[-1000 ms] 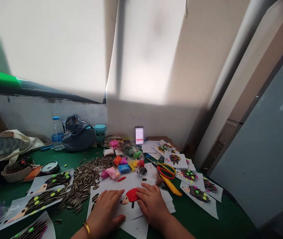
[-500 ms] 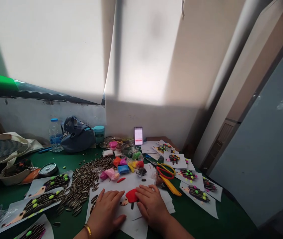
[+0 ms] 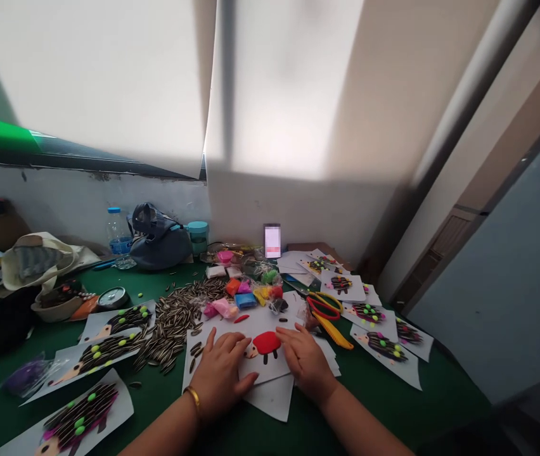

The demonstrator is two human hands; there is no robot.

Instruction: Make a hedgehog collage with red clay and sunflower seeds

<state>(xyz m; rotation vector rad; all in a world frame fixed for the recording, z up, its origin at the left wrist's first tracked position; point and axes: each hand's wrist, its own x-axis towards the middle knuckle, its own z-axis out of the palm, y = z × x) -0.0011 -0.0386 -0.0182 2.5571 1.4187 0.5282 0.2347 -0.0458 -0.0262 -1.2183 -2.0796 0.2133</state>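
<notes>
A white sheet (image 3: 270, 370) bears a hedgehog figure with a red clay body (image 3: 266, 342), a pale face and two dark legs. My left hand (image 3: 222, 370) lies on the paper to the left of the figure, fingers spread, a gold bangle at its wrist. On the other side, my right hand (image 3: 307, 361) rests flat with its fingertips at the right edge of the red body. Neither hand holds anything. A thin red clay piece (image 3: 241, 318) and a few sunflower seeds (image 3: 196, 350) lie on the paper beyond the hands.
A heap of sunflower seeds (image 3: 170, 323) sits left of the papers. Behind are bagged coloured clays (image 3: 245, 301). Scissors (image 3: 324, 306) and a yellow cutter (image 3: 335, 332) lie right. Finished hedgehog pictures (image 3: 388, 354) flank both sides; a bottle (image 3: 120, 240) and bag (image 3: 160, 247) stand behind.
The view has shifted, so the table sits higher and further right. My right hand has moved off the red body to its right side, and both dark legs now show.
</notes>
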